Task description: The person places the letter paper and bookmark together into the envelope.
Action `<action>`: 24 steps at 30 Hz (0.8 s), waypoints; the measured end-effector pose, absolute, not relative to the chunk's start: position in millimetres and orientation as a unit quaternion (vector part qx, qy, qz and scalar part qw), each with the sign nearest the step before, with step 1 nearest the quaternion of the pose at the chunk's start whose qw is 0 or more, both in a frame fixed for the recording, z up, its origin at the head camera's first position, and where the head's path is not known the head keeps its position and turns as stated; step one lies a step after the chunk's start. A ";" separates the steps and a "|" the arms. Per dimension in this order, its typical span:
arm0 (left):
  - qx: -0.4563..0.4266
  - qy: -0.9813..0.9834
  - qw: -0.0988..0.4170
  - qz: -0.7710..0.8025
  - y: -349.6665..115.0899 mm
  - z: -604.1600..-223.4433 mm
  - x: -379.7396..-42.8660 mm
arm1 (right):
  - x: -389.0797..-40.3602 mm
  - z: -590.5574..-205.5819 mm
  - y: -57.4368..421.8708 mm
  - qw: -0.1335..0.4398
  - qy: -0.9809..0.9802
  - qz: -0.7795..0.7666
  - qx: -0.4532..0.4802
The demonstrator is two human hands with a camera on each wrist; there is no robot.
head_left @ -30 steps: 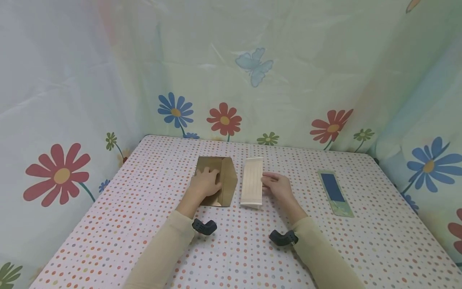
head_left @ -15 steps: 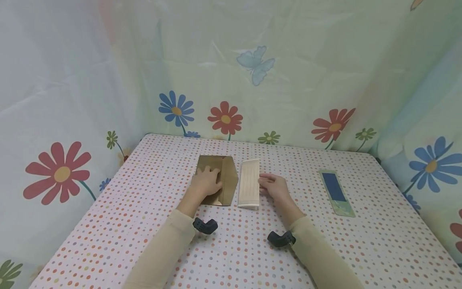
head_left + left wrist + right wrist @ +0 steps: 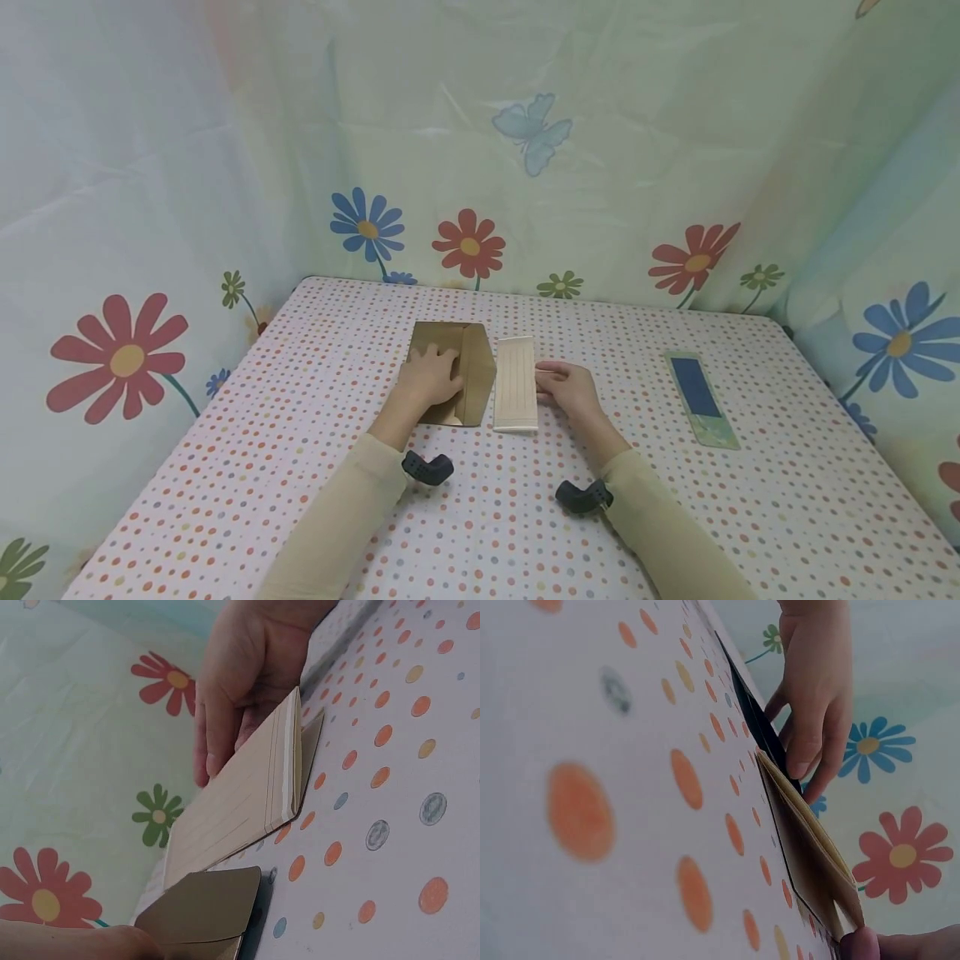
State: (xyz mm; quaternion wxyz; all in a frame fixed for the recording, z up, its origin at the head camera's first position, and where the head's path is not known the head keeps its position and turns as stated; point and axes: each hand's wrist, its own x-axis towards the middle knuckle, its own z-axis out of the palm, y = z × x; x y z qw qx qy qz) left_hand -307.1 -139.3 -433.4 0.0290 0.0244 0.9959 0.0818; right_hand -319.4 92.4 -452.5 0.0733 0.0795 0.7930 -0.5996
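1. Head view: the left hand (image 3: pixel 431 379) rests on a brown, metallic-looking paper envelope (image 3: pixel 474 375) with a pointed flap; its grip is loose, fingers spread and pressing down. The right hand (image 3: pixel 573 390) has a nearly closed grip, thumb and fingers pinching the right edge of a cream, ruled, folded paper sheet (image 3: pixel 516 385). That sheet lies just right of the envelope on the dotted-cloth desk (image 3: pixel 480 533). Well apart, at right, lies a green card strip with a navy panel (image 3: pixel 693 398).
2. Head view, against one second ago: the sheet sits slightly closer to the envelope, and its skewed upper edge is now straighter. The left hand keeps its place.
3. Left wrist view: the sheet tilts off the desk, its layers slightly parted; the right fingertips meet its far edge.
4. Right wrist view: a right-hand fingertip touches the sheet's corner; the left fingers reach the envelope.
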 end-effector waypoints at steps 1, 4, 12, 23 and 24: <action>0.025 0.996 0.029 0.083 -139.4 -433.3 -307.2 | -319.3 -452.9 92.2 0.071 0.797 -0.595 0.078; 0.026 0.996 0.028 0.086 -139.7 -433.5 -307.5 | -319.2 -454.0 91.8 0.053 0.823 -0.562 0.065; 0.026 0.995 0.027 0.091 -140.2 -434.5 -307.8 | -317.8 -446.3 100.3 -0.053 0.949 -0.289 -0.113; 0.024 0.995 0.028 0.090 -139.7 -432.0 -306.0 | -314.0 -436.4 107.5 0.106 0.912 -0.172 -0.358; 0.024 0.995 0.027 0.090 -139.7 -432.4 -306.2 | -313.3 -437.1 107.1 0.109 0.910 -0.169 -0.362</action>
